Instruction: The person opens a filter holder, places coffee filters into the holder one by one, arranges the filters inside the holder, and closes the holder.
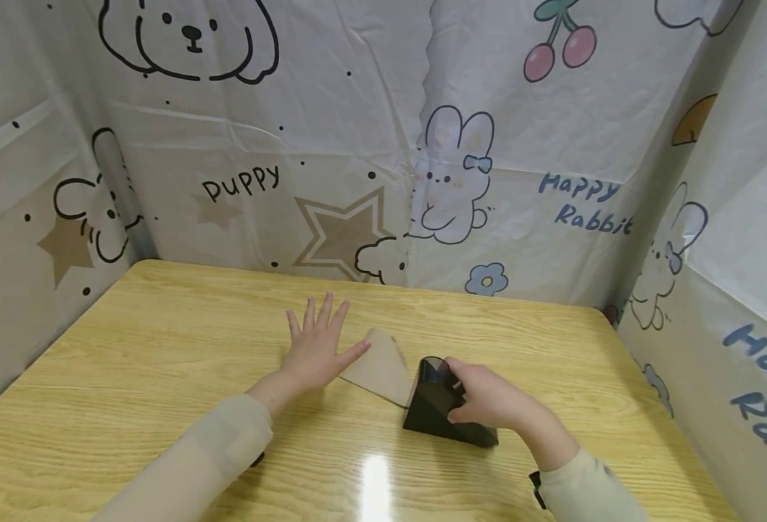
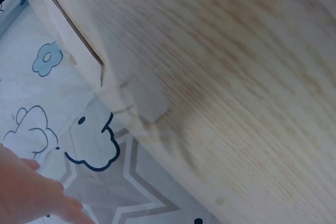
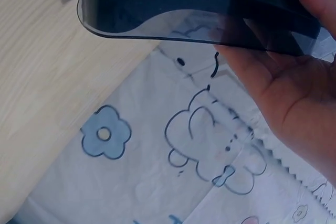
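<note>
My right hand (image 1: 491, 395) grips a black, see-through plastic box (image 1: 438, 406) with slanting sides, which stands tilted above or on the wooden table. In the right wrist view, the thumb is on one side of the box (image 3: 199, 9) and the fingers are on the other. Left of it, my left hand (image 1: 316, 351) is spread wide with its fingers straight. Its thumb is over the edge of a flat beige card-like piece (image 1: 383, 366). That piece's thin edge (image 2: 79, 35) shows in the left wrist view. Where its right corner meets the black box is hard to make out.
The wooden table (image 1: 162, 341) reaches back to a printed cloth (image 1: 344, 145) hanging behind it. More of this cloth hangs along the left and right sides. A bright light reflection lies on the near part of the table.
</note>
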The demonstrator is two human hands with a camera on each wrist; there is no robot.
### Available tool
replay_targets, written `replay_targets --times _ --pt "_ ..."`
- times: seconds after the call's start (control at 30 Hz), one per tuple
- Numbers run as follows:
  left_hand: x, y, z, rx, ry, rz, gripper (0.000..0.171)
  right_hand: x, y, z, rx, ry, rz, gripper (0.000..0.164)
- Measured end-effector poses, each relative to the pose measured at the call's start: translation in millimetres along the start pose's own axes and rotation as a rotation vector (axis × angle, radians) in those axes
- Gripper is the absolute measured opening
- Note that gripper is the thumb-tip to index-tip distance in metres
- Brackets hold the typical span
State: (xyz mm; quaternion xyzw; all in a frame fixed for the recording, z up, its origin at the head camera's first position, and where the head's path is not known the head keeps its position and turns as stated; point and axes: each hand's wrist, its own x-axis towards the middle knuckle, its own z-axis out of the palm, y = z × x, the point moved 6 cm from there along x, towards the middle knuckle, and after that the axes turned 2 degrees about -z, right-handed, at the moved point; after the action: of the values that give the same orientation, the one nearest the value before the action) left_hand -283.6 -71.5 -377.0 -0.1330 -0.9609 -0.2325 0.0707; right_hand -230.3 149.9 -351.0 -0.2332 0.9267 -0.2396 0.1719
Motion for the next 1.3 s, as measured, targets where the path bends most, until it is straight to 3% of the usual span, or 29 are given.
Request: replay_targets --times 0.2,0.33,0.6,0.8,0.9,1.03,1.3 --pt "-3.7 9.5 2.1 -0.054 -0.051 0.056 0.076 15 -14 9 -0.009 -0.009 -0.042 0.036" --pt "-5.2 13.0 1.4 -0.055 -0.05 0.068 0.075 23 -22 11 -0.05 0.017 -0.063 0.035" --pt "-6.2 7.9 -2.8 -0.142 0.02 0.091 0.064 35 -31 12 -0.076 0.07 -0.076 0.042" --pt "-9.7 4.4 -5.6 -0.281 0.066 0.174 0.04 46 -35 10 -0.122 0.131 -0.073 0.054" --pt "-11.7 4.9 -4.4 -0.335 0.051 0.23 0.031 50 -37 10 -0.125 0.152 -0.067 0.054" --pt "-14.4 6.8 -1.5 -0.379 0.01 0.286 0.033 53 -40 8 -0.113 0.159 -0.069 0.054" --pt "-17.0 12.4 4.5 -0.397 -0.07 0.331 0.039 56 -40 9 -0.101 0.151 -0.065 0.054"
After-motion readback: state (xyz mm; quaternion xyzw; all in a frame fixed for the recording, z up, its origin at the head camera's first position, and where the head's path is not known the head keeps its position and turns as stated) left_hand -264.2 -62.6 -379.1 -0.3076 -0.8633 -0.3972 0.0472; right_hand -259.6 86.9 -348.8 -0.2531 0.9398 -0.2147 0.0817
